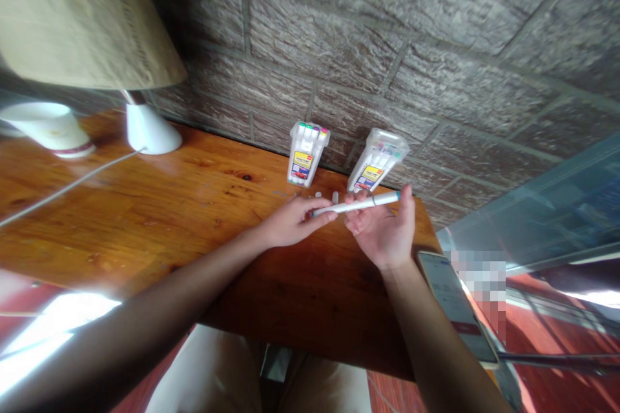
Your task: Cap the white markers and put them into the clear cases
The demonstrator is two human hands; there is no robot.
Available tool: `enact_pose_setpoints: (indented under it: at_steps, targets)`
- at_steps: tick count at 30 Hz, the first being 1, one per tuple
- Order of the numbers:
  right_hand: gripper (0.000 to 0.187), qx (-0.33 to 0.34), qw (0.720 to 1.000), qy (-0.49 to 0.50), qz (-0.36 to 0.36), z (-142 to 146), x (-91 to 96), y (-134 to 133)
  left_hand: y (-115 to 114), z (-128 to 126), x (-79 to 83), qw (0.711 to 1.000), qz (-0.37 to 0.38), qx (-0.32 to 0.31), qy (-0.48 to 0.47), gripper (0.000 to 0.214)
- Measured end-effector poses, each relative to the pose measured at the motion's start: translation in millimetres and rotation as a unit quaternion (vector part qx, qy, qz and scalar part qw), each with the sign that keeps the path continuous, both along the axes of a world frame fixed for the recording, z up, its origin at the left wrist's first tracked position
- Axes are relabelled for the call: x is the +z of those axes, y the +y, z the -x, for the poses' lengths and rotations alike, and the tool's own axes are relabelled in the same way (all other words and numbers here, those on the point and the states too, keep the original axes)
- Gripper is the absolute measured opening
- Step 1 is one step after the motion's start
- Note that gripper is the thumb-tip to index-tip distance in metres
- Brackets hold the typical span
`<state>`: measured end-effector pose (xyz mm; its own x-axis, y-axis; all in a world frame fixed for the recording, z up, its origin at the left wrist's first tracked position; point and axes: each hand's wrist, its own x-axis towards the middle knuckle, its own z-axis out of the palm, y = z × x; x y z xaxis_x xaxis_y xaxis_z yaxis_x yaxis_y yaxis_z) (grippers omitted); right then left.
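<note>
Both hands hold one white marker (pixel 356 205) with a teal end, level above the wooden table (pixel 169 206). My left hand (pixel 295 221) pinches its left end between fingers and thumb. My right hand (pixel 382 229), palm up, supports its right part, the thumb by the teal tip. Behind the hands stand two clear plastic marker boxes against the brick wall: the left box (pixel 307 153) upright with coloured caps showing, the right box (pixel 376 160) leaning. A few small caps (pixel 334 196) lie on the table between the boxes and my hands.
A lamp with a beige shade (pixel 82 19) and white base (pixel 150 132) stands at the back left, its cable (pixel 62 188) running across the table. A white cup (pixel 48 128) sits at the far left. A phone (pixel 458 306) lies at the table's right edge.
</note>
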<state>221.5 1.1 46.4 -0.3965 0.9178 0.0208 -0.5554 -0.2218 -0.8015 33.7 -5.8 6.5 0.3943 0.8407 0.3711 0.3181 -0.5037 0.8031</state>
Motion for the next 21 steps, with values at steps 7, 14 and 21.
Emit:
enact_pose_setpoints:
  at_steps: [7,14,21]
  targets:
    - [0.066,-0.025,0.999,0.046,-0.008,2.0,-3.0,2.2,-5.8,0.8,6.1,0.995,-0.074,-0.014,0.057,0.027]
    - [0.07,0.002,0.993,0.116,0.036,4.2,-3.8,-1.3,-7.9,-3.4,2.6,0.991,-0.102,-0.005,0.09,0.028]
    - [0.056,-0.001,0.99,0.13,0.054,2.6,-5.1,-4.2,-8.3,-5.4,-1.6,0.982,-0.134,-0.007,0.13,0.032]
